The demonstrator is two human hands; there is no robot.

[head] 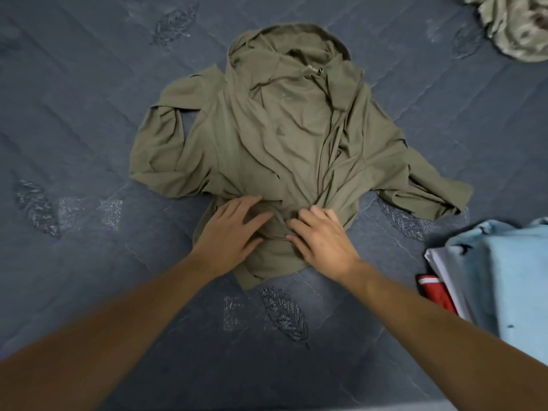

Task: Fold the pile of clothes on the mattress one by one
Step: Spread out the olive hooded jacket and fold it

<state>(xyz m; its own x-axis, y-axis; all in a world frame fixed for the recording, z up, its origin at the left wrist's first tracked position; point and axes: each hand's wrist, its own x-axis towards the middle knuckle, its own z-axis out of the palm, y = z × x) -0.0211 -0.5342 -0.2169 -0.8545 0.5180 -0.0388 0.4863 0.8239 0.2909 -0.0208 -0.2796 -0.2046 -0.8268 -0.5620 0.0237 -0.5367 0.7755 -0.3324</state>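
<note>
Rumpled olive-green hooded garment (284, 137), unfolded, sleeves splayed, hood far, on the blue-grey quilted mattress (89, 137).

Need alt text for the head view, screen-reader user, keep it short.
Both hands, left hand and right hand, rest on the near hem of a crumpled olive hooded jacket spread on a grey quilted mattress. Folded clothes lie at right; a camouflage garment is at the far corner.
</note>
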